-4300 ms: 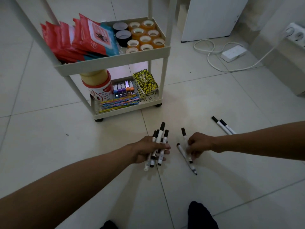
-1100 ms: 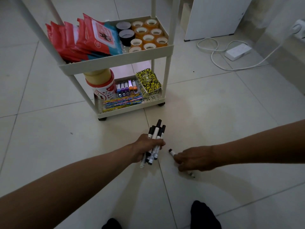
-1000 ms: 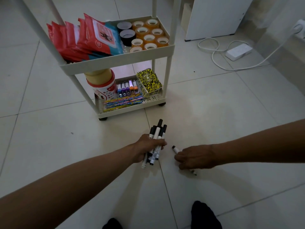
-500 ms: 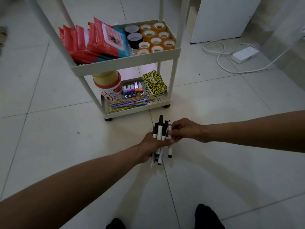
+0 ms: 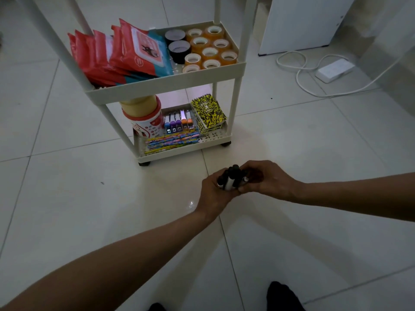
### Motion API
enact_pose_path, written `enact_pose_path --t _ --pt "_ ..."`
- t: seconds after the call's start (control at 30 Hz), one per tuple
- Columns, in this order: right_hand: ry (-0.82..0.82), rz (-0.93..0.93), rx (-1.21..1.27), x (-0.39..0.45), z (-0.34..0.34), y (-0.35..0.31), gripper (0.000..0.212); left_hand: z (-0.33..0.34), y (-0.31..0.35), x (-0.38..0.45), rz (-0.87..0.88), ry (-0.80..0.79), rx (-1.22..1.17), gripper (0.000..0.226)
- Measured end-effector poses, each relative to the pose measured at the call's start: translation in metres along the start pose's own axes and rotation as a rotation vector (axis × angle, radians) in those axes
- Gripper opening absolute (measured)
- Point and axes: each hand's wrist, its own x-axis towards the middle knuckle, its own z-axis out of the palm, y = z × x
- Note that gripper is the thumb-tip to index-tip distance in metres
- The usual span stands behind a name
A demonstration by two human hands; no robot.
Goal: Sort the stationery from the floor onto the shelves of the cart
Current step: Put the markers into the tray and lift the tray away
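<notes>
A bundle of several white markers with black caps [image 5: 231,179] stands upright between both hands, just above the floor in front of the cart [image 5: 166,83]. My left hand [image 5: 215,194] grips the bundle from below and the left. My right hand [image 5: 267,180] curls round it from the right, fingers over the caps. The cart's middle shelf holds red wipe packs [image 5: 116,55] and tape rolls [image 5: 208,49]. Its bottom shelf [image 5: 215,138] holds a jar [image 5: 143,115], small clip-like items, pencils [image 5: 170,141] and yellow notebooks [image 5: 208,112].
A white power strip [image 5: 334,69] with a looped cable lies on the tiles at the right back. A white cabinet [image 5: 303,21] stands behind it. My dark-socked feet [image 5: 283,296] show at the bottom edge.
My right hand picked the last markers off the floor and brought them to the bundle in my left hand. Both hands now hold the bundle together, raised and nearer the cart.
</notes>
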Motion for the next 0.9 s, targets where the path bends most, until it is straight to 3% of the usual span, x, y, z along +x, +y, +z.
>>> enact_pose_path --t 0.23,0.37,0.73,0.9 --pt "-0.085 0.006 -0.160 -0.005 0.020 0.014 0.044 0.017 -0.036 -0.028 -0.038 0.058 -0.011 0.038" --pt "-0.117 -0.004 -0.172 0.001 0.032 0.017 0.045 0.017 -0.048 -0.031 -0.036 0.091 0.047 0.027" --pt "0.009 0.040 -0.166 0.026 0.021 -0.003 0.043 -0.004 -0.019 0.009 -0.128 0.018 0.130 0.032" --pt "0.048 0.118 0.012 0.032 0.010 -0.006 0.037 -0.009 -0.004 0.030 -0.223 -0.117 0.204 0.022"
